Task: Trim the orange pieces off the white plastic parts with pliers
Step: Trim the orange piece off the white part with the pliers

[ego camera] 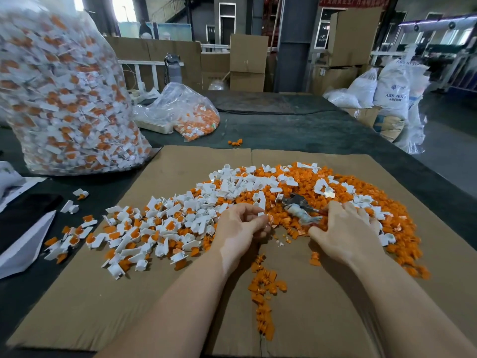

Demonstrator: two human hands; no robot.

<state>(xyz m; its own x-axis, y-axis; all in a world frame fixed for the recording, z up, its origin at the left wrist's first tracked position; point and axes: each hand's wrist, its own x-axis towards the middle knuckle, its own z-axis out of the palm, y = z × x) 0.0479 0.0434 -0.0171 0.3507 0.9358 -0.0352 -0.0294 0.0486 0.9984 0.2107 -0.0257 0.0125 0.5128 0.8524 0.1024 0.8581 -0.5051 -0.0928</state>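
Observation:
A flattened cardboard sheet [85, 301] carries a wide heap of white plastic parts with orange pieces [144, 228] on the left and loose orange offcuts [335, 187] on the right. My left hand [237, 228] pinches a small white part [262, 214] between thumb and fingertips. The pliers [299, 206], with a cloth-wrapped handle, lie on the orange heap just right of that part. My right hand [346, 231] lies spread, fingers straight, over the heap, its fingertips beside the pliers' handle. A trail of orange offcuts [265, 293] runs toward me between my forearms.
A tall clear bag full of untrimmed parts [62, 94] stands at the left. A smaller bag of orange pieces [191, 117] lies behind the cardboard. A few parts [77, 200] lie off the sheet at left. Cardboard boxes [247, 60] and white sacks [392, 89] stand beyond the table.

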